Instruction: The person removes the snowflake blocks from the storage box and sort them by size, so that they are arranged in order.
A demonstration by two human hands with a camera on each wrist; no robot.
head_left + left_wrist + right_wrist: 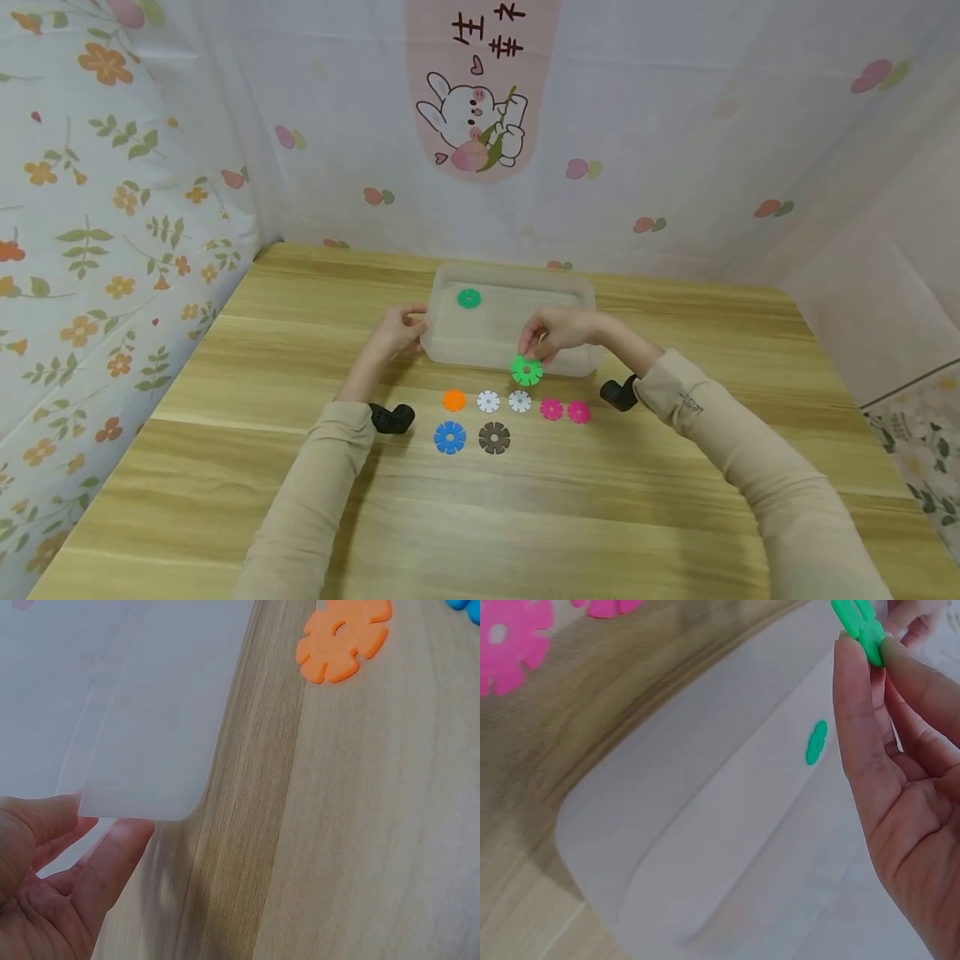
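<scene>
My right hand [558, 327] pinches a bright green notched disc [527, 371] between thumb and fingertips, over the near wall of a translucent plastic box [517, 362]. In the right wrist view, that green disc [868, 634] is seen nearly edge-on. A darker green disc [469, 298] lies inside the box, toward its far left. My left hand [400, 332] grips the box's left end; the left wrist view has the thumb and fingers [120, 859] at the edge of the box wall [165, 750].
In front of the box lie an orange disc [453, 401], two white discs [488, 402] and two pink discs [552, 409]. Nearer are a blue disc [450, 437] and a grey-brown disc [494, 438]. A printed cloth [645, 125] hangs behind the wooden table [525, 517].
</scene>
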